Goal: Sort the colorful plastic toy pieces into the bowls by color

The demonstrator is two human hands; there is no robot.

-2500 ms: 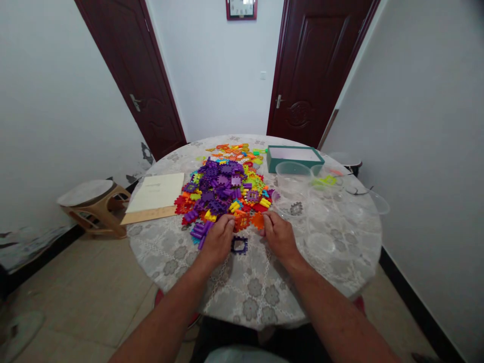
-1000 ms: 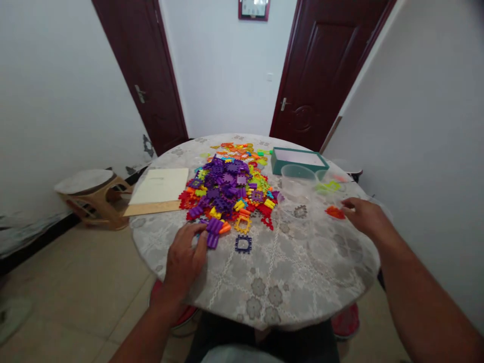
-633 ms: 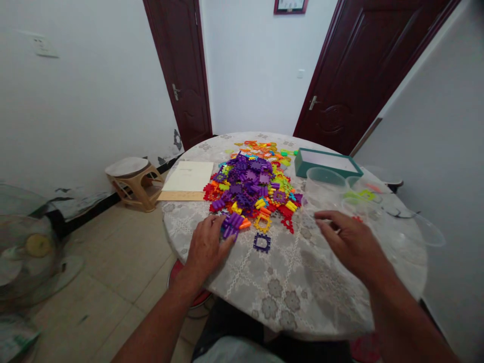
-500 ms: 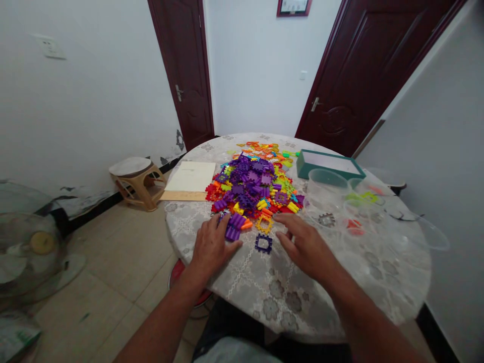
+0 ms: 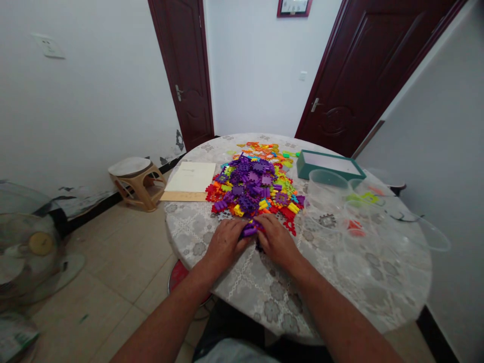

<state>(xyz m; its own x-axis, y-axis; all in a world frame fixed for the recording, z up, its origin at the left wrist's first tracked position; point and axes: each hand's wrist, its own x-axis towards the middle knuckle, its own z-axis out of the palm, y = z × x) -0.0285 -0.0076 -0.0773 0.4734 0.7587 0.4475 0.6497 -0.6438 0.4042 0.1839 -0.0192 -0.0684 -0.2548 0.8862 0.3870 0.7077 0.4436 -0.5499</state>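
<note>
Gripping a purple plastic building piece [image 5: 249,231] between them, the left hand [image 5: 227,244] and right hand [image 5: 278,241] seem to hold it together, though the fingers hide much of it. It sits at the near edge of the colourful plastic pile [image 5: 251,184] on the round table [image 5: 272,307], with a clear plastic tub [image 5: 327,184] right of the pile.

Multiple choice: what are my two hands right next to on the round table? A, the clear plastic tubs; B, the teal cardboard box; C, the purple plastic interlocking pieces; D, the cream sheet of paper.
C: the left hand and right hand meet around the purple plastic interlocking pieces.
</note>
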